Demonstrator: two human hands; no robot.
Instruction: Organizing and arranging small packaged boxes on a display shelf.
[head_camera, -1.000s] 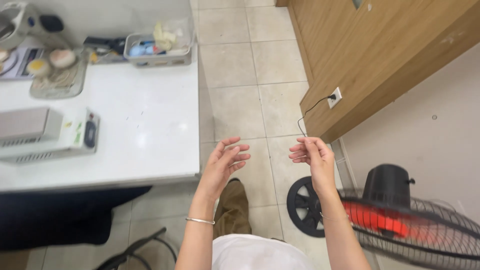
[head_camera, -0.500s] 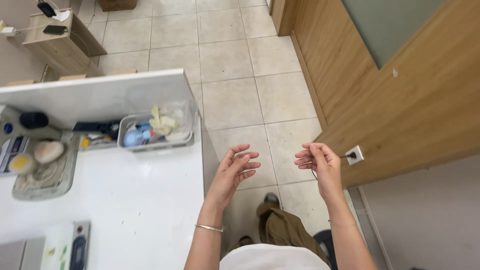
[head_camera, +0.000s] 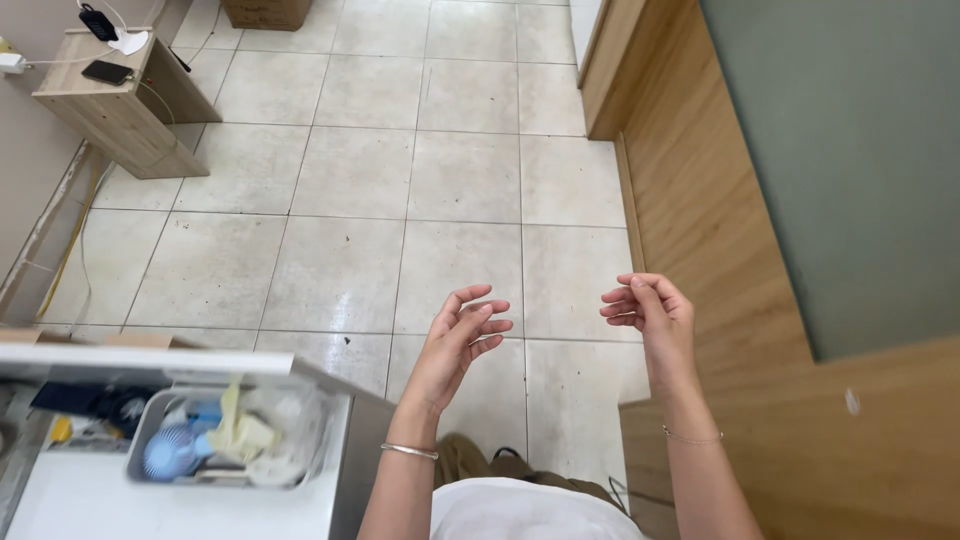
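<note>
My left hand (head_camera: 458, 340) is raised in front of me over the tiled floor (head_camera: 350, 180), fingers loosely curled and apart, holding nothing. A thin metal bangle (head_camera: 408, 451) circles that wrist. My right hand (head_camera: 648, 308) hovers at the same height a little to the right, fingers bent inward and empty, with a fine bracelet (head_camera: 690, 437) on its wrist. The two hands are apart and touch nothing. The nearest object to my left hand is a clear plastic bin (head_camera: 232, 438) holding a blue round item and pale cloths.
The bin sits on a white table (head_camera: 170, 505) at the lower left. A wooden wall panel (head_camera: 700, 200) runs along the right. A small wooden side table (head_camera: 112, 105) with a dark phone and cables stands at the far left.
The view has tilted up and forward, so more floor shows and the white table has slid down and left. Both hands stay raised, empty and apart.
</note>
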